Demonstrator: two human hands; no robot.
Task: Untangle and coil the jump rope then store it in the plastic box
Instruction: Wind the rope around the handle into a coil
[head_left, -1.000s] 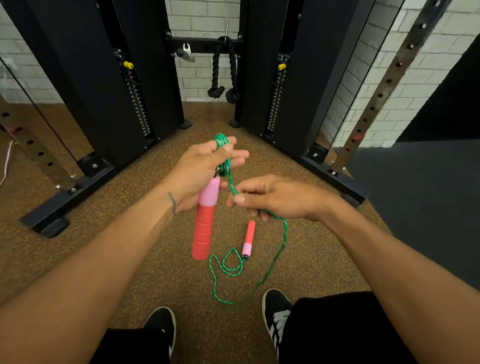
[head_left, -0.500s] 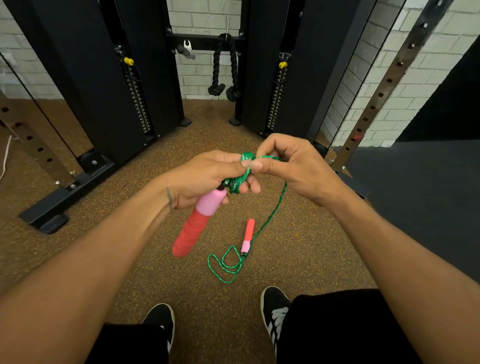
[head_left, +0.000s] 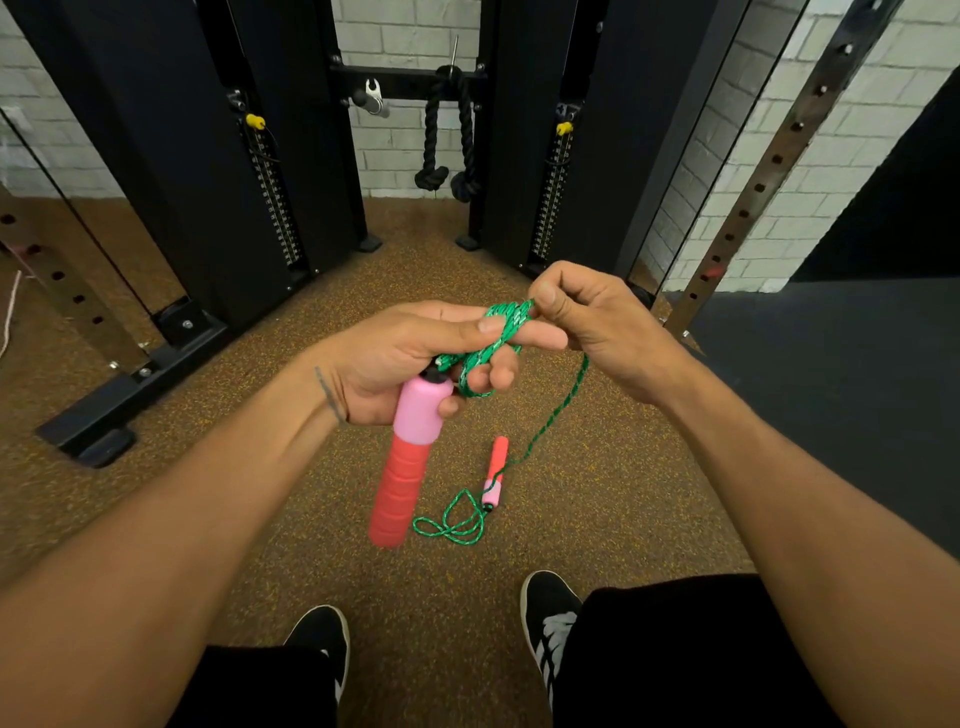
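My left hand (head_left: 400, 358) grips the pink top of a red and pink jump rope handle (head_left: 402, 467), which hangs down from it. Loops of the green rope (head_left: 493, 343) are wound round the fingers of that hand. My right hand (head_left: 597, 322) pinches the rope at the top of the loops. From there the rope runs down to the floor and ends in a small tangle (head_left: 457, 525) beside the second handle (head_left: 494, 470), which lies on the floor. No plastic box is in view.
I stand on brown speckled rubber flooring (head_left: 597, 519), with my black shoes (head_left: 545, 618) at the bottom. Black cable machine columns (head_left: 171, 171) and their base feet stand ahead. A perforated steel upright (head_left: 769, 171) leans at the right, beside a dark mat (head_left: 831, 395).
My right hand rose from below the left hand to the loops at its fingers, laying another turn of rope. The slack rope on the floor has shortened toward the second handle.
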